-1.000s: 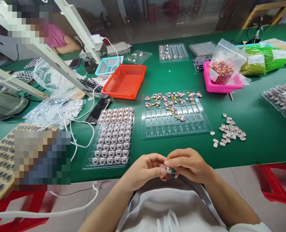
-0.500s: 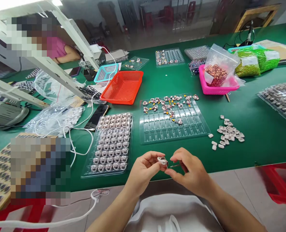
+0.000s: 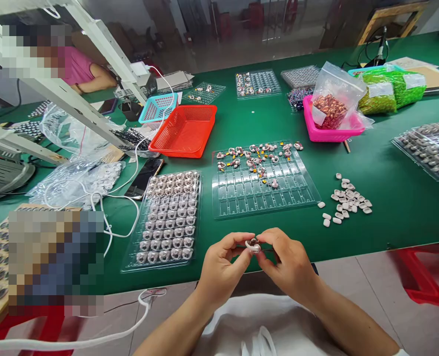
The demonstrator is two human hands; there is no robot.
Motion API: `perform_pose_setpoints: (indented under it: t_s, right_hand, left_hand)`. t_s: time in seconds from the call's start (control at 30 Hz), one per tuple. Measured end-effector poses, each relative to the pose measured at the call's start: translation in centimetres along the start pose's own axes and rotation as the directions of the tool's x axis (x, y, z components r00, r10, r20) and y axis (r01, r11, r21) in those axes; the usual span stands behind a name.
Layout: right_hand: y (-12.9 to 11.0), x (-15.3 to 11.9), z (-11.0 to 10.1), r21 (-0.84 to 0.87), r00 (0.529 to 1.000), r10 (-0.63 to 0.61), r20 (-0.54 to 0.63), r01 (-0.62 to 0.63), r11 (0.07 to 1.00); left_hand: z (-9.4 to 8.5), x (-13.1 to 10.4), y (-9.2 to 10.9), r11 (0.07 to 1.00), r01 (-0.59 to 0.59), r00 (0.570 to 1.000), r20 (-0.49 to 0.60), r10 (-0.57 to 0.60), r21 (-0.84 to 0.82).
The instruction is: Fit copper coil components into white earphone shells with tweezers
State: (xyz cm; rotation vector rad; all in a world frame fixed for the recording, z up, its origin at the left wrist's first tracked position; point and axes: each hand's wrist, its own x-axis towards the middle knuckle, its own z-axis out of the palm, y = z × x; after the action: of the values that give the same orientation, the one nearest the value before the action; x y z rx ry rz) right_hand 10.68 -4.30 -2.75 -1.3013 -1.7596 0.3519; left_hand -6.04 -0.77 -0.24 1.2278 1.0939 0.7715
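Above the table's near edge, my left hand [image 3: 223,262] pinches a small white earbud shell [image 3: 253,246] between thumb and fingers. My right hand [image 3: 292,261] is closed against the shell's right side, index finger and thumb at it. A thin rod [image 3: 268,250] shows by the right fingers; its kind cannot be made out. Just beyond the hands lies a clear plastic tray [image 3: 238,210], its far rows holding several small white parts with wires and yellow tabs. To its right is a loose heap of white caps [image 3: 347,201].
At left stands a tray of silvery-white shells [image 3: 169,217], beside a phone [image 3: 145,179] and white cables [image 3: 128,198]. Farther back are a red basket [image 3: 184,133] and a pink basket [image 3: 334,133] holding a bag of copper-coloured parts [image 3: 329,109]. A co-worker [image 3: 82,74] sits at far left.
My right hand has moved left, its fingertips now at the earbud shell instead of apart from it. The shell has turned a little in my left hand. The view has shifted slightly.
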Motion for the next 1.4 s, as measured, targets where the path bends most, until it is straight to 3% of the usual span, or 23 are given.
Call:
perform_pose_setpoints:
  t_s: [0.2,0.27,0.37,0.43,0.5,0.57,0.67,0.73,0.9,1.13,1.3,1.4]
  right_hand:
    - [0.0,-0.1,0.0,0.071,1.0,-0.008,0.0,0.008,0.997]
    - [0.0,0.2,-0.3,0.135,0.998,0.044,0.036,-0.048,0.99]
    - [-0.2,0.4,-0.7,0.241,0.971,0.206,0.121,-0.23,0.943]
    - [-0.3,0.4,-0.8,0.312,0.919,0.34,0.198,-0.388,0.867]
    - [-0.2,0.3,-0.8,0.395,0.85,0.435,0.297,-0.524,0.754]
    - [-0.1,0.2,-0.7,0.494,0.794,0.46,0.396,-0.607,0.622]
    - [0.1,0.1,-0.4,0.593,0.772,0.439,0.459,-0.634,0.496]
    - [0.0,0.0,-0.3,0.595,0.795,0.43,0.428,-0.606,0.528]
    - [-0.3,-0.1,-0.2,0.513,0.881,0.382,0.279,-0.473,0.716]
    - [-0.8,0.0,0.0,0.466,0.901,0.386,0.198,-0.433,0.772]
    - [-1.1,0.4,-0.5,0.385,0.946,0.281,0.163,-0.324,0.864]
    - [-1.1,0.4,-0.7,0.366,0.941,0.294,0.166,-0.335,0.868]
  left_hand:
    - [0.1,-0.2,0.0,0.966,-0.152,0.987,-0.018,0.159,0.211]
    - [0.0,-0.1,-0.1,0.926,-0.253,0.965,0.002,0.263,0.279]
    - [0.0,0.1,-0.3,0.858,-0.382,0.918,0.03,0.396,0.345]
    - [0.1,0.2,-0.6,0.83,-0.421,0.896,0.026,0.443,0.367]
    - [0.1,0.3,-1.0,0.837,-0.404,0.901,0.003,0.434,0.37]
    - [0.1,0.3,-1.3,0.875,-0.344,0.929,-0.008,0.369,0.341]
    - [0.0,0.4,-1.5,0.934,-0.261,0.964,0.014,0.266,0.243]
    - [-0.1,0.4,-1.6,0.954,-0.24,0.971,0.033,0.238,0.177]
    - [-0.2,0.1,-2.0,0.965,-0.243,0.97,0.048,0.239,0.103]
    - [0.1,-0.1,-2.6,0.934,-0.34,0.94,0.003,0.342,0.107]
    - [0.2,0.0,-2.4,0.959,-0.273,0.962,-0.002,0.274,0.081]
    - [0.3,-0.1,-2.3,0.977,-0.202,0.978,-0.033,0.204,0.065]
